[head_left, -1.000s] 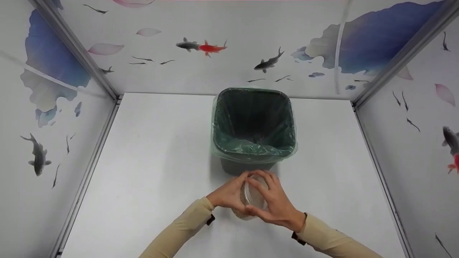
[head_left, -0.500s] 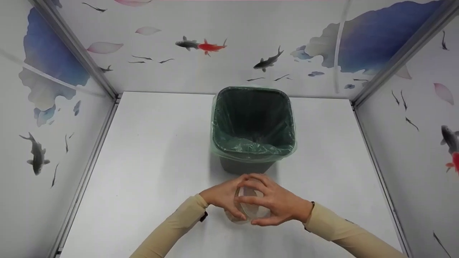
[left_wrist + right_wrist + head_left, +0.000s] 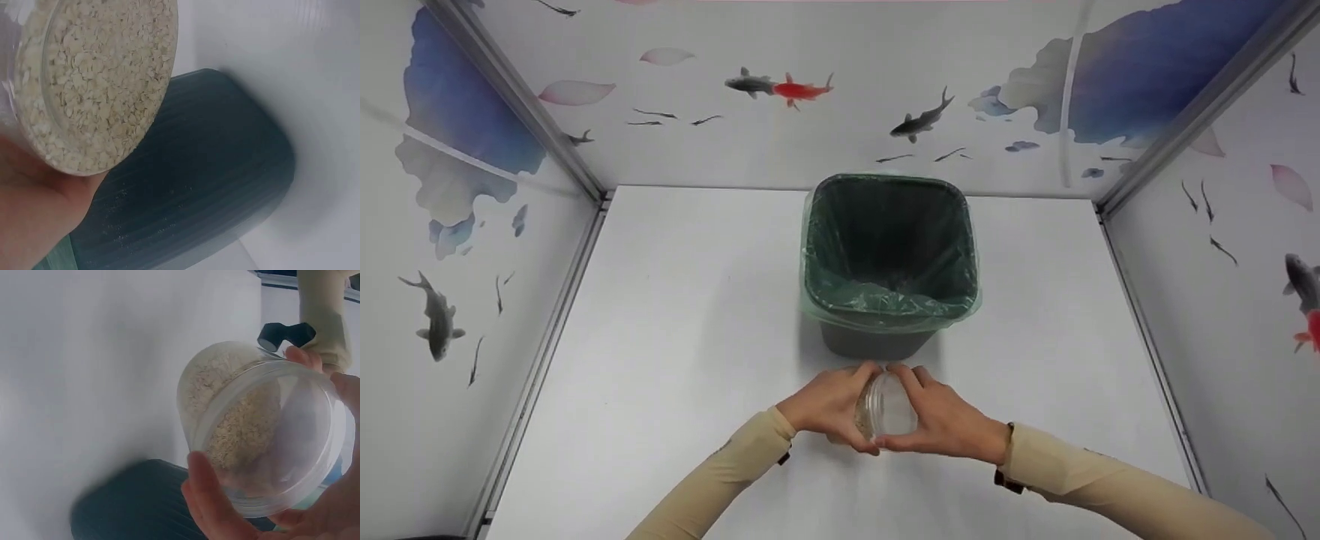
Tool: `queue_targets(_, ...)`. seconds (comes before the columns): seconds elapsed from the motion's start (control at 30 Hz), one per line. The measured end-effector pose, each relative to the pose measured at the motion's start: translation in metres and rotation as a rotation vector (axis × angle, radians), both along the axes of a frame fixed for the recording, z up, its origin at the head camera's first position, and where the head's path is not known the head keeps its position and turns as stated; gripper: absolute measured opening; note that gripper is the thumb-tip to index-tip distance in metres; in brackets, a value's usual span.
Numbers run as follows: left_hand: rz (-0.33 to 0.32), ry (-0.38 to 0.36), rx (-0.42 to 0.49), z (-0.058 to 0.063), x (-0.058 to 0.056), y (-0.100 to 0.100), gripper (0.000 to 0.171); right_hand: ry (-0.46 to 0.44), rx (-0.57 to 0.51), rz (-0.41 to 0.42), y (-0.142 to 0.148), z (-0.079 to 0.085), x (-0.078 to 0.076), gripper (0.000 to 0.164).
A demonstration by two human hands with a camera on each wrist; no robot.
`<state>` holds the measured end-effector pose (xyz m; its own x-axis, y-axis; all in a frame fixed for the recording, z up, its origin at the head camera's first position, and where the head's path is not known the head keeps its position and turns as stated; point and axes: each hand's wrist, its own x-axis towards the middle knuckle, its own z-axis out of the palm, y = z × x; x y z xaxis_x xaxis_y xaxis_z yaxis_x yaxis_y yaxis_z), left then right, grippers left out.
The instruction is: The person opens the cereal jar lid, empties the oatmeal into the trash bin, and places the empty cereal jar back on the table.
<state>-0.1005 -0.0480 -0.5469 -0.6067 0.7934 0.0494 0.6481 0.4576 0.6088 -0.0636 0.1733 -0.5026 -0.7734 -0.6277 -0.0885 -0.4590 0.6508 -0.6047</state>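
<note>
A clear jar (image 3: 864, 420) of pale flakes that look like rolled oats lies tilted between both hands. My left hand (image 3: 826, 406) grips the jar's body. With thumb and fingers around its rim, my right hand (image 3: 956, 421) holds the clear lid (image 3: 897, 411), which sits at the jar's mouth. In the left wrist view, flakes show through the jar's bottom (image 3: 112, 84), and part of my left hand (image 3: 45, 214) supports it from below. The right wrist view looks through the clear lid (image 3: 304, 422) at flakes heaped to one side.
Just beyond the hands stands a dark bin (image 3: 877, 341) with a green plastic liner (image 3: 885, 302) folded over its rim. The white tabletop (image 3: 682, 322) is enclosed by walls (image 3: 697, 157) printed with fish and petals.
My right hand's fingers, spread across the lid half a second ago, now hold around its rim. The jar's tilt has shifted a little, and the head view has moved slightly.
</note>
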Motion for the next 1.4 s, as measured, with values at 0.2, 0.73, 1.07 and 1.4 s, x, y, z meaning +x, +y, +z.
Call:
queue_targets(0.2, -0.065, -0.142, 0.083, -0.004, -0.006, -0.004, 0.094, 0.336, 0.084, 0.310, 0.004, 0.000, -0.007, 0.103)
queue_targets(0.73, -0.018, -0.251, 0.172, -0.008, -0.010, -0.008, 0.094, 0.033, -0.047, 0.162, 0.008, 0.007, -0.009, 0.107)
queue_targets(1.07, -0.050, -0.226, 0.169, -0.009, -0.012, -0.005, 0.092, -0.011, -0.110, -0.003, 0.000, 0.002, -0.005, 0.088)
queue_targets(1.4, -0.216, -0.347, 0.184, -0.008, -0.018, -0.008, 0.093, 0.616, 0.096, 0.566, 0.008, 0.001, -0.015, 0.091)
